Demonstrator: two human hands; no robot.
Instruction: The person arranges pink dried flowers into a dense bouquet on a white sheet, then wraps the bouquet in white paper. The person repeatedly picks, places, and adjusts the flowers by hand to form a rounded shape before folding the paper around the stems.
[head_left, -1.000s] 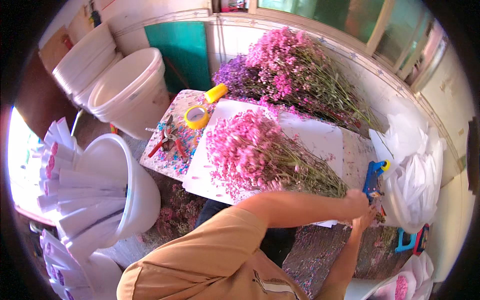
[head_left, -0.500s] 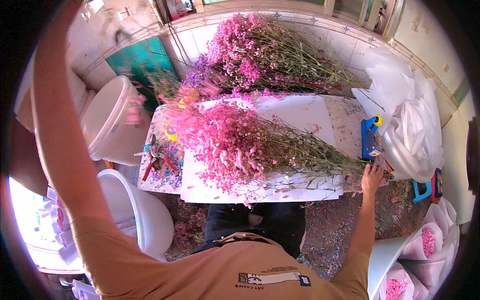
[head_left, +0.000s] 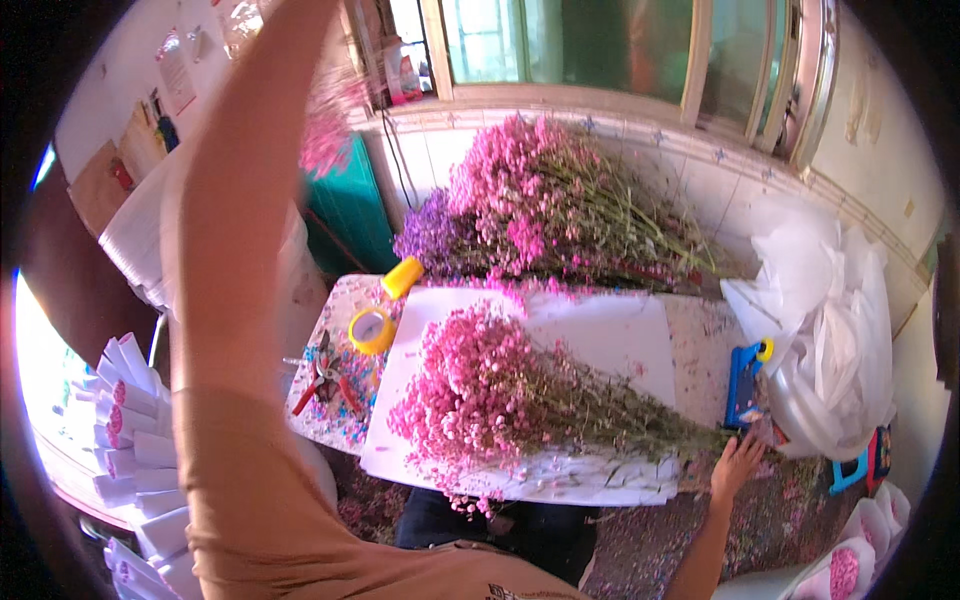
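Note:
My left arm (head_left: 225, 260) is raised steeply; the hand is cut off by the top edge. Blurred pink blooms (head_left: 330, 130) show beside it. My right hand (head_left: 740, 460) rests with spread fingers on the stem ends of a pink flower bunch (head_left: 465, 390), beside a blue tape dispenser (head_left: 745, 380). The bunch lies on white sheets (head_left: 610, 325) on a speckled table (head_left: 700, 330). Red-handled pruners (head_left: 325, 385), a yellow tape roll (head_left: 370, 330) and a yellow cylinder (head_left: 400, 275) lie at the table's left.
Pink and purple flowers (head_left: 520, 180) lie along the tiled wall under a window. White plastic wrapping (head_left: 820, 340) is piled at the right. Wrapped bouquets (head_left: 140, 430) stand at the left and others (head_left: 850, 550) at lower right. A green board (head_left: 350, 210) leans behind.
My left arm has swung from the stems up past the top edge, with blurred pink blooms moving upward. My right hand stays by the stem ends, fingers now spread. The view has tilted upward since half a second ago.

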